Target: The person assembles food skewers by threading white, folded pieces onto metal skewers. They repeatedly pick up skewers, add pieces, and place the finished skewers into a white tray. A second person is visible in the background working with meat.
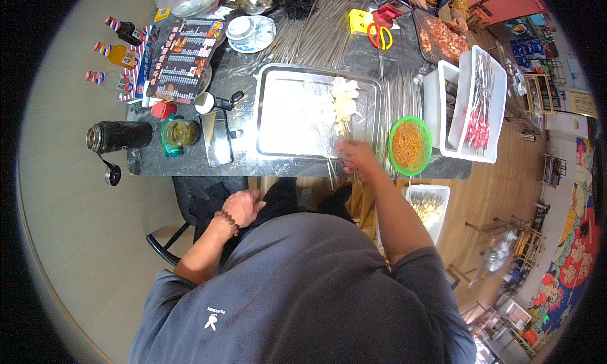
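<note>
My right hand (359,159) is closed around the lower ends of several thin metal skewers (348,131) at the front right of a shiny metal tray (294,108). Pale, cream-coloured food pieces (344,101) are bunched at the skewers' far ends, over the tray. A few bare skewers (330,167) stick out past the tray's front rim, left of that hand. My left hand (243,208), below a beaded bracelet, rests at my lap with loosely bent fingers and nothing visible in it. Strong glare whitens much of the tray.
Right of the tray are a green basket (429,146) of orange noodle-like strands and white bins (498,103) with skewered meat. Scissors (381,41) and loose skewers (313,37) lie behind. A phone (217,141) and jar (181,132) sit left. Another person's hand (458,25) touches meat.
</note>
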`<state>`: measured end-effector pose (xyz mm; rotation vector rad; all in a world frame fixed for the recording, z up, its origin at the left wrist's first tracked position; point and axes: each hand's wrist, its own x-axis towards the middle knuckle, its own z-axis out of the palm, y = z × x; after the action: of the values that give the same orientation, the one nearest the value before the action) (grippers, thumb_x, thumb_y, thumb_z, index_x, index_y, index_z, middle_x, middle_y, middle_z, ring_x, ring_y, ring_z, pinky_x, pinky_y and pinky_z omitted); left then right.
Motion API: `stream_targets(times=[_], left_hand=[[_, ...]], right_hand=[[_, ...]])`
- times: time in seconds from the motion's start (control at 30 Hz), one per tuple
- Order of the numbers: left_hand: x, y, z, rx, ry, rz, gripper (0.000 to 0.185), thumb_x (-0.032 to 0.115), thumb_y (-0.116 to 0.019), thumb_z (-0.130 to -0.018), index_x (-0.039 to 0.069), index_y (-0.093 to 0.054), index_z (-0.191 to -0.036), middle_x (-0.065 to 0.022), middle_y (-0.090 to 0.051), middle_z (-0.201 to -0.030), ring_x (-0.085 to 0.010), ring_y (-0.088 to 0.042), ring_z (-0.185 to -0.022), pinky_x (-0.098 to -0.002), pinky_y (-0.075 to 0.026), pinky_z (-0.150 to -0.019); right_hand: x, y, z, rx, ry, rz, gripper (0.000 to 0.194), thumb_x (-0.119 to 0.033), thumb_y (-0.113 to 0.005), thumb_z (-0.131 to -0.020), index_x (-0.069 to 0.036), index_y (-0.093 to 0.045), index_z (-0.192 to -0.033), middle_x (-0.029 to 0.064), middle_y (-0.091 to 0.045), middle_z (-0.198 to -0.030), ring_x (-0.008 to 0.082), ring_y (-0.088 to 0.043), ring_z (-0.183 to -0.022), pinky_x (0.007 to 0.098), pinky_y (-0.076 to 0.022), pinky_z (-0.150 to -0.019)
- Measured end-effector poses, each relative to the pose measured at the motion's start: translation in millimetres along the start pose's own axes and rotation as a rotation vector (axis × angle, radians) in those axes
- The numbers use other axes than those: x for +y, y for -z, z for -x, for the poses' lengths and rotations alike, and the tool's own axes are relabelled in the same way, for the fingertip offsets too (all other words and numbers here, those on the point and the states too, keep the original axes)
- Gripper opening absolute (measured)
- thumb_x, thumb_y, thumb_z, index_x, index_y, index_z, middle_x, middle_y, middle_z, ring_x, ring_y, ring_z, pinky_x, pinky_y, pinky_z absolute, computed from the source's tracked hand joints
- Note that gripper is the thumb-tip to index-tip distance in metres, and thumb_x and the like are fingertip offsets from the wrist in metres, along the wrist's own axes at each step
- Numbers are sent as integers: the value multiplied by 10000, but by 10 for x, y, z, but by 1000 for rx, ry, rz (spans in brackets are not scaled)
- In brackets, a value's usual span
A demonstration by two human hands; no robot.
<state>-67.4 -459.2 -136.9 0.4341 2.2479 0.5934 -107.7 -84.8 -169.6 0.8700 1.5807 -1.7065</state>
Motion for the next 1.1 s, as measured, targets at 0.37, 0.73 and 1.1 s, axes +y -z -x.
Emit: stream_targets(times=[0.37, 0.73, 1.1], left_hand=[[-101, -28, -75, -29, -6, -64, 273, 268, -664, -944, -4, -671, -960, -250, -707, -935, -441, -680, -932, -512, -541, -828], [-50, 79, -147, -48, -34, -47, 299, 289, -646, -961, -2, -670, -1028, -260, -707, -935, -444, -681, -924, -522, -543, -823], [-234, -140, -289, -41, -90, -83, 315, 330, -644, -968, 40, -668, -1088, -245, -709, -959, -437, -682, -913, -535, -544, -792]], right_hand=[[33, -35, -34, 334, 99, 137, 376, -407, -574, -1031, -44, -625, -945, 13, -537, -721, 132, -484, -558, 312, -429, -481], [-483, 305, 409, 440, 222, 499, 300, -271, -612, -991, 16, -685, -940, 133, -665, -814, 219, -608, -684, 389, -505, -634], [-2417, 275, 1116, 210, 82, 1950, 183, -46, -655, -727, 73, -723, -847, 330, -696, -924, 440, -717, -881, 484, -571, -775]])
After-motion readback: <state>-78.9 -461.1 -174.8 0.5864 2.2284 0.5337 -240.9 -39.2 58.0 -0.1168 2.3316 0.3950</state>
